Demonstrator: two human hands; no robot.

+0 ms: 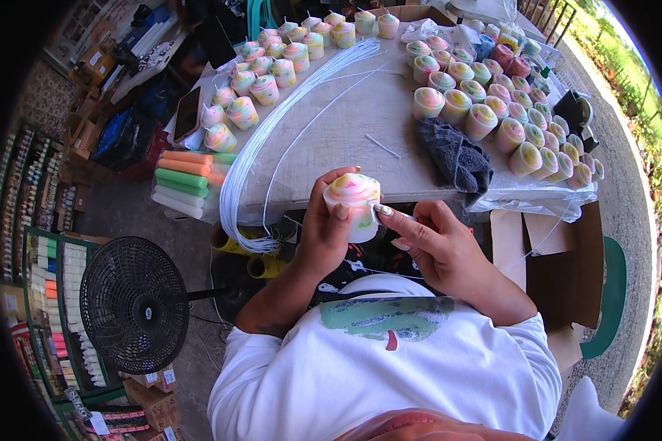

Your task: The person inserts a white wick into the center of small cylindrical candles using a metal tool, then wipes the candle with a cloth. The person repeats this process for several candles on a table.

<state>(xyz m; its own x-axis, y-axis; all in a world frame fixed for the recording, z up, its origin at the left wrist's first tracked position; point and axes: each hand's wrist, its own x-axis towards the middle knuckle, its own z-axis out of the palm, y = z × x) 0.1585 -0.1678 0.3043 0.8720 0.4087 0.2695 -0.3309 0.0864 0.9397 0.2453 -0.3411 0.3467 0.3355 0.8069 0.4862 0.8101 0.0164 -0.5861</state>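
Note:
My left hand [325,229] is wrapped round a cup-shaped candle [354,197] with a swirled top in pink, yellow and white, held upright in front of the table's near edge. The index fingertip of my right hand [443,244] presses against the candle's right side, just under the rim. A small pale scrap shows at that spot. My right fingers are curled, and a thin thing seems to lie among them, too hidden to name. On the table beyond lies a bundle of long white wicks [272,121], curving down over the near left edge.
Several swirled candles with wicks [265,90] stand on the table's left; several more [480,121] fill its right. A dark cloth [456,156] lies near the right front. Coloured taper candles [180,182] sit at the left corner. A black fan [134,305] and an open cardboard box [563,272] flank me.

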